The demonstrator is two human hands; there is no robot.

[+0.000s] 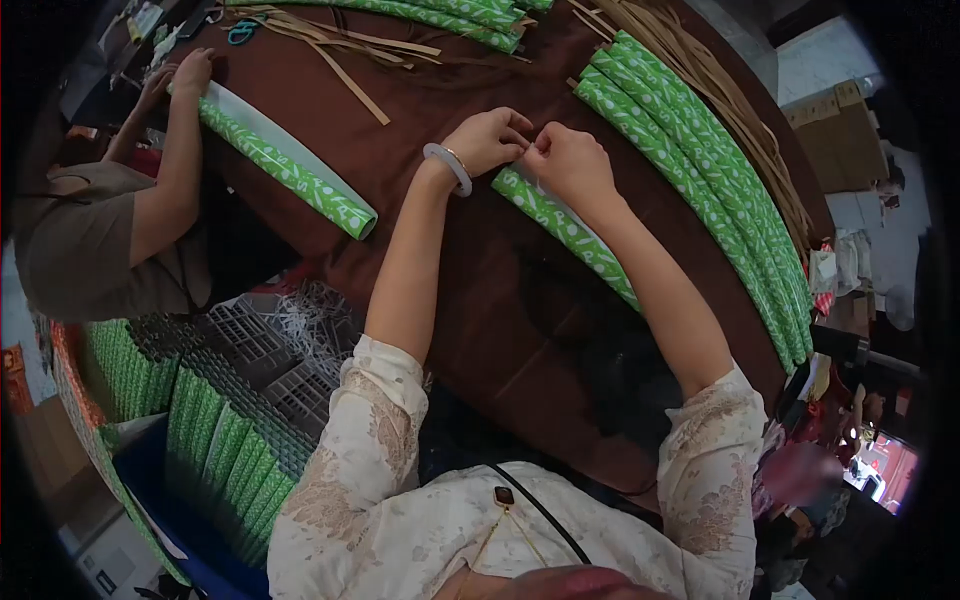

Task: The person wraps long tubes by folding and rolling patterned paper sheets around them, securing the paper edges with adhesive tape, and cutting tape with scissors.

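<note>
A green roll of wrapping paper [570,232] printed with white letters and dots lies slanting on the brown-covered table in front of me. Just above its far end, my left hand [487,138], with a pale bangle at the wrist, has its fingertips pinched together. Close against it, my right hand [573,162] is curled with thumb and forefinger closed, partly covering the roll's upper edge. Whatever is between the fingertips of both hands is too small to make out.
More green rolls [700,190] are stacked at the right beside brown paper strips [720,95]. Other strips [350,75] and teal-handled scissors [242,31] lie at the back left. A co-worker's arm [170,200] reaches to another roll [290,168]. Upright rolls [230,440] fill a bin at lower left.
</note>
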